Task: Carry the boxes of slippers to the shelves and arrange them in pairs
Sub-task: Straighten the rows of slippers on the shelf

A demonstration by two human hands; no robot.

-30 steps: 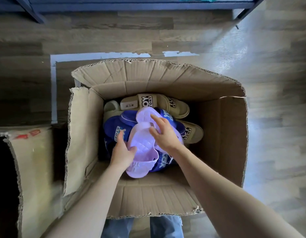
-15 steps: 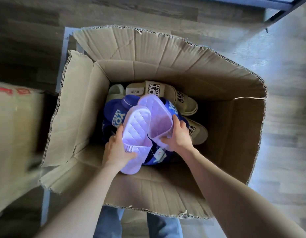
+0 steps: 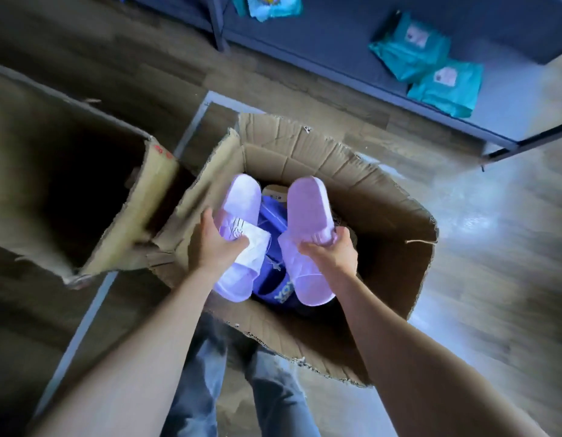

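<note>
An open cardboard box (image 3: 396, 247) stands on the floor in front of me. Over it I hold two lilac slippers side by side. My left hand (image 3: 215, 244) grips the left lilac slipper (image 3: 238, 222) at its strap, where a white tag sits. My right hand (image 3: 333, 249) grips the right lilac slipper (image 3: 306, 216) around its middle. Between and below them lie blue slippers (image 3: 273, 244) with white lettering inside the box. A beige slipper (image 3: 275, 191) peeks out at the back of the box.
A second open cardboard box (image 3: 84, 197) stands to the left, touching the first. A low dark shelf (image 3: 352, 48) runs along the back, with teal packets (image 3: 430, 70) on it. Pale tape lines (image 3: 191, 127) mark the wooden floor. My jeans-clad legs (image 3: 210, 373) are below the box.
The two lilac slippers were stacked together inside the box; now they are separated, one in each hand, and lifted higher. My view has swung up toward the shelf.
</note>
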